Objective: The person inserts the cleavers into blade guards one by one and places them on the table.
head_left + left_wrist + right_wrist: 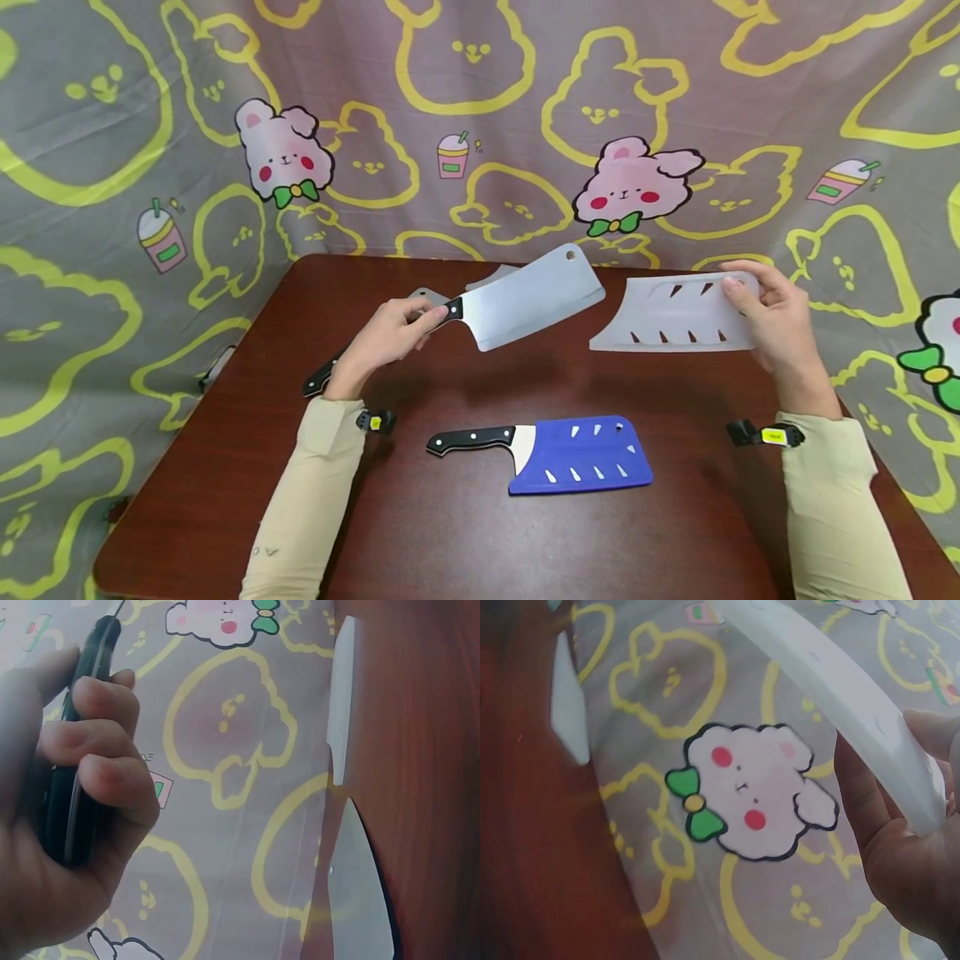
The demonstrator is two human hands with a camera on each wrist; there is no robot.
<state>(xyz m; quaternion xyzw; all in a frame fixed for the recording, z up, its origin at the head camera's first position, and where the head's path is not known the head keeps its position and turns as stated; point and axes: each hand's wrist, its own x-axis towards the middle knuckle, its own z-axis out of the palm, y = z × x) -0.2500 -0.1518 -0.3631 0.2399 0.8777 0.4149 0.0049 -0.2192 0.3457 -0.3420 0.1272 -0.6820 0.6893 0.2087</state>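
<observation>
My left hand (392, 333) grips the black handle (73, 780) of a bare cleaver (528, 298), its blade raised and pointing right above the table. On the right, my right hand (780, 312) pinches the far end of a white slotted blade cover (667, 312) between thumb and fingers. A gap separates the blade's tip from the cover's open end. In the right wrist view the cover (840, 682) appears edge-on in the hand. Nearer me, a second cleaver with a black handle (474, 438) lies in a blue slotted blade cover (585, 457).
Behind my left hand another black-handled cleaver (321, 379) lies on the brown table (375, 533), partly hidden. Its blade (360, 892) shows in the left wrist view, beside a white cover (343, 701). A patterned curtain (480, 208) stands along the table's back edge.
</observation>
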